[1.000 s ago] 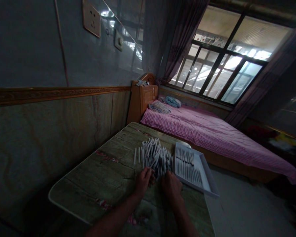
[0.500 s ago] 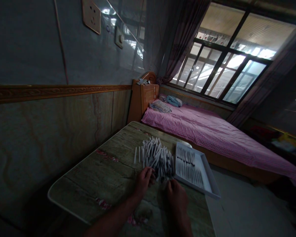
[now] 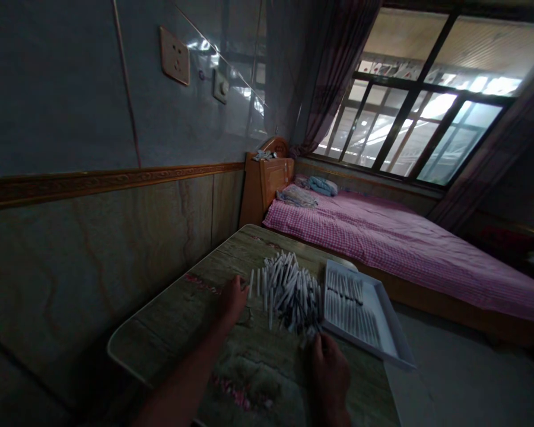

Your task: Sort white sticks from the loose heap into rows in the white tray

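Note:
A loose pile of slim white pen-like sticks (image 3: 289,284), several with dark ends, lies on the table (image 3: 169,332). At the pile's left side, my left hand (image 3: 234,296) has its fingers pinched together, the tips beside the leftmost stick (image 3: 251,283); whether they grip anything is unclear. My right hand (image 3: 331,363) is closed near the pile's lower right end, its fingertips close to dark stick ends; what they hold is too dark to make out. A shallow white tray (image 3: 398,332) right of the pile holds two rows of similar sticks.
Past the table's far edge stands a bed (image 3: 365,228) with a pink checked cover and a wooden headboard (image 3: 267,181). A tiled wall (image 3: 173,219) runs along the left. Floor (image 3: 422,350) shows beyond the tray, which reaches over the table's right edge.
My left hand has moved left, from the pile's lower edge to beside the leftmost stick. My right hand stays closed near the pile's lower right. The camera view has shifted slightly.

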A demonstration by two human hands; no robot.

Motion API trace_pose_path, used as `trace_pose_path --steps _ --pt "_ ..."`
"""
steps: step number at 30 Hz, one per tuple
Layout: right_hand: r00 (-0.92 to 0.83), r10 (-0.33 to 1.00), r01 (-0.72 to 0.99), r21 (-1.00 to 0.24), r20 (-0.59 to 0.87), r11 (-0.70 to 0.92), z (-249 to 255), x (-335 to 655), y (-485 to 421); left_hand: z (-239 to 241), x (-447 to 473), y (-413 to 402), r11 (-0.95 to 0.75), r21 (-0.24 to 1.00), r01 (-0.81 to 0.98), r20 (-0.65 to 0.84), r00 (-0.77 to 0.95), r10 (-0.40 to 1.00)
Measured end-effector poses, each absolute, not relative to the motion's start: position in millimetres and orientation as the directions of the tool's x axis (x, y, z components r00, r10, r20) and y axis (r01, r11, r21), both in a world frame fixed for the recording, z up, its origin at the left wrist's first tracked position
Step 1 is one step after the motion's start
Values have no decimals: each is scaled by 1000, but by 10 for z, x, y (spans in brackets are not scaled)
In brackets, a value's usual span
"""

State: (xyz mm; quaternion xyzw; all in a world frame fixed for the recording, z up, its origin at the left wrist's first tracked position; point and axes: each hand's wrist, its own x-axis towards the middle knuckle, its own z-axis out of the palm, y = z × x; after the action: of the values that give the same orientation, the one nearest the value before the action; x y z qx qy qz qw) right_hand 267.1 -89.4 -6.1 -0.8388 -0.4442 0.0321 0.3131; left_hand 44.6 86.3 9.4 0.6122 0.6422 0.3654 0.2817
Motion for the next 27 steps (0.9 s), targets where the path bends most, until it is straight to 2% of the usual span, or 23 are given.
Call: trace_pose_path --steps 5,9,14,19,20,21,23,25,27 --pt "567 777 780 -481 273 -400 -73 2639 -909 206 550 1003 -15 810 586 36 -24 999" --pt "524 796 820 -431 304 -376 -51 2612 -920 267 577 1097 14 866 499 -11 -8 1000" --pt "543 780 799 -479 312 -365 -53 2630 -939 228 537 1027 83 970 229 -83 -10 996" --pt "588 707 735 -624 393 -264 -152 2713 -939 74 545 669 108 989 -99 -107 13 994" --pt "585 697 724 -655 415 -217 -174 2730 -935 45 561 599 122 977 -175 -121 17 993" --pt "575 693 715 -680 436 -165 -195 2744 -931 20 582 539 171 912 -373 -163 52 985" --pt "535 704 703 -709 467 -64 -231 2763 -923 -14 632 452 268 764 -587 -208 169 963" --pt "500 716 697 -717 487 1 -259 2767 -916 -30 679 406 320 689 -650 -201 254 946" --pt "475 723 704 -710 502 30 -275 2760 -912 -38 709 388 344 675 -653 -187 300 935"
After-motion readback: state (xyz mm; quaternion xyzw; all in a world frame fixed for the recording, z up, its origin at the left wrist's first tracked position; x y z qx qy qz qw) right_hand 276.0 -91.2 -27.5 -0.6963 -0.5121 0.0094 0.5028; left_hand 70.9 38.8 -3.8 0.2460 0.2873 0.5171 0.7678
